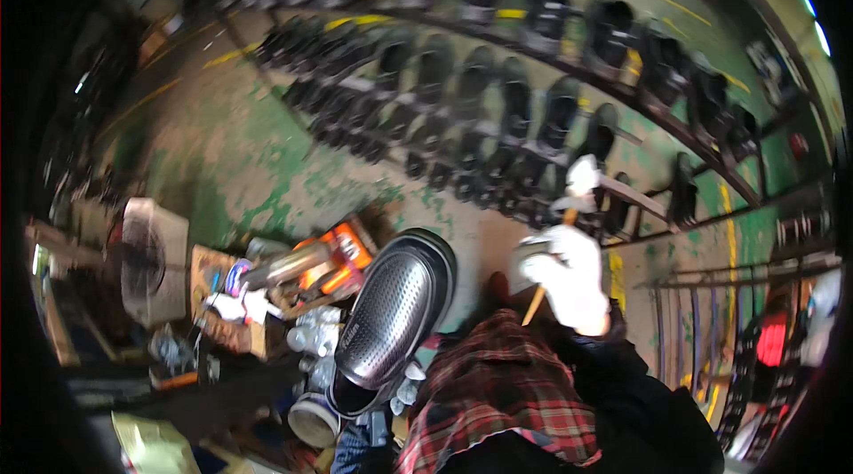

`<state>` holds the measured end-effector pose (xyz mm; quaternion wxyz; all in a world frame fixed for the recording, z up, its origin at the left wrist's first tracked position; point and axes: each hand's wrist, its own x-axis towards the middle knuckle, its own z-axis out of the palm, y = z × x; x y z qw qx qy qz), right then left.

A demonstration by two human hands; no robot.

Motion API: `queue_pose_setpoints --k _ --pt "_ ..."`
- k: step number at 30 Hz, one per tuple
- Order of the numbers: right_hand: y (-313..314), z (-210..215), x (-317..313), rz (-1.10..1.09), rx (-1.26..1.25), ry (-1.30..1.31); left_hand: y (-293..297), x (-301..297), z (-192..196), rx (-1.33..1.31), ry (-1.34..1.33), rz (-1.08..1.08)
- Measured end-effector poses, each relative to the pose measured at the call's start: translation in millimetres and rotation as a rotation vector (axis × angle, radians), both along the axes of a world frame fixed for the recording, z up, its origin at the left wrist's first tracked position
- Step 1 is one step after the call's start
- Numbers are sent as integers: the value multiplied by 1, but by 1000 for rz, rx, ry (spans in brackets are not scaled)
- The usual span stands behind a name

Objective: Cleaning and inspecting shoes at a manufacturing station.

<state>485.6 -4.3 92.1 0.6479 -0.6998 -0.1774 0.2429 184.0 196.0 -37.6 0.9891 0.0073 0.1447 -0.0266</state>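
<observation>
A glossy black clog (391, 318) with a perforated upper is tilted in front of me, left of my plaid clothing. My left hand (408, 389) grips it near its lower end. Only some pale gloved fingertips show past the clog's edge, and the rest of that hand is hidden. To the right, my right hand (571, 280) wears a white glove and is closed around a thin wooden stick (534, 306). A white, blurred tip (583, 176) tops the stick, well apart from the clog.
Ahead, a long rack (533, 56) carries rows of black shoes. On the left are a cluttered bench with an orange box (340, 252), plastic bottles (315, 332), a round tub (314, 419) and a fan (153, 259). Another metal rack (711, 283) stands at right.
</observation>
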Motion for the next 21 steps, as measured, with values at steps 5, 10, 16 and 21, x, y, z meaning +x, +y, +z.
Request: queue_pose_setpoints --k 5,10,16,21 --pt "-92 -84 24 -42 -178 6 -39 87 -30 98 110 -249" --pt "-201 -143 34 -505 -282 264 -98 195 -121 314 460 -510" --pt "-285 -146 83 -840 -295 73 -230 461 -56 -271 110 -541" --pt "-330 -158 125 -923 -191 7 -273 572 -104 -317 294 -576"
